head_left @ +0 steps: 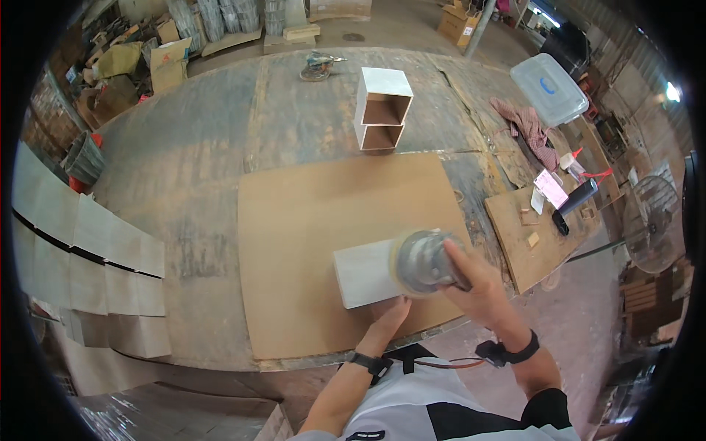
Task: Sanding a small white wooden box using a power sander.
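A white box (363,275) lies on a brown board (294,213) near the table's front edge. My right hand (476,283) is wrapped around a grey round power sander (423,261), which covers the right end of the box's upper face; the sander's edge looks smeared by motion. At the near side of the box, my left hand (390,320) grips it low down, thumb against the side, other fingers mostly hidden. Beyond the board stand two white open-fronted boxes (384,103), one against the other, their brown insides showing.
Another sander (318,67) rests at the table's far edge. Pale boxes (88,257) are stacked along the left. To the right are a small wooden board (515,242) with a pink card and dark tube, a checked cloth (529,128), a clear plastic lid (548,88) and a fan (653,220).
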`<action>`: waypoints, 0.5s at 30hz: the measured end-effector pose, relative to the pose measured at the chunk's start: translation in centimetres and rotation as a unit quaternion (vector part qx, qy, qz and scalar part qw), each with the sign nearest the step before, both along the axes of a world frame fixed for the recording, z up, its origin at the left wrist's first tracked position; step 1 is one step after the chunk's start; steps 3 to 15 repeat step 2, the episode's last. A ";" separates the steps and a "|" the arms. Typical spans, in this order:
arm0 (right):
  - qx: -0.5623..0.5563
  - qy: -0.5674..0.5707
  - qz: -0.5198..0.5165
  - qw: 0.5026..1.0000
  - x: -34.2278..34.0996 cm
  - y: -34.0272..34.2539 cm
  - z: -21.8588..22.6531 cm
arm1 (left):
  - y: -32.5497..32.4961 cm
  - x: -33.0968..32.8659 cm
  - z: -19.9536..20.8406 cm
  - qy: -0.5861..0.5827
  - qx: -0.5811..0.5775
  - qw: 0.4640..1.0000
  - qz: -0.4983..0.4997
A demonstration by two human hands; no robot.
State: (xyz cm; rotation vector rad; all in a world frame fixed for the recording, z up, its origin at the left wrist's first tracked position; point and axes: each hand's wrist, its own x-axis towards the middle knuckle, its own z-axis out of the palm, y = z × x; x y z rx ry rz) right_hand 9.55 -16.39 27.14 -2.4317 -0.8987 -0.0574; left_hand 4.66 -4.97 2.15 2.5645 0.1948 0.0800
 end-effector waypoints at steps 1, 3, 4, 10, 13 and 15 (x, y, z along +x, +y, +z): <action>-0.004 -0.001 -0.001 1.000 -0.6 1.2 -0.3 | -0.4 0.5 -1.1 -0.072 -0.303 0.950 0.014; -0.042 0.004 0.001 0.999 -1.5 2.7 -0.7 | -0.8 1.0 -2.8 -0.136 -0.576 0.806 0.029; -0.042 0.004 0.001 0.999 -1.5 2.7 -0.7 | -0.8 1.0 -2.8 -0.136 -0.576 0.806 0.029; -0.042 0.004 0.001 0.999 -1.5 2.7 -0.7 | -0.8 1.0 -2.8 -0.136 -0.576 0.806 0.029; -0.042 0.004 0.001 0.999 -1.5 2.7 -0.7 | -0.8 1.0 -2.8 -0.136 -0.576 0.806 0.029; -0.042 0.004 0.001 0.999 -1.5 2.7 -0.7 | -0.8 1.0 -2.8 -0.136 -0.576 0.806 0.029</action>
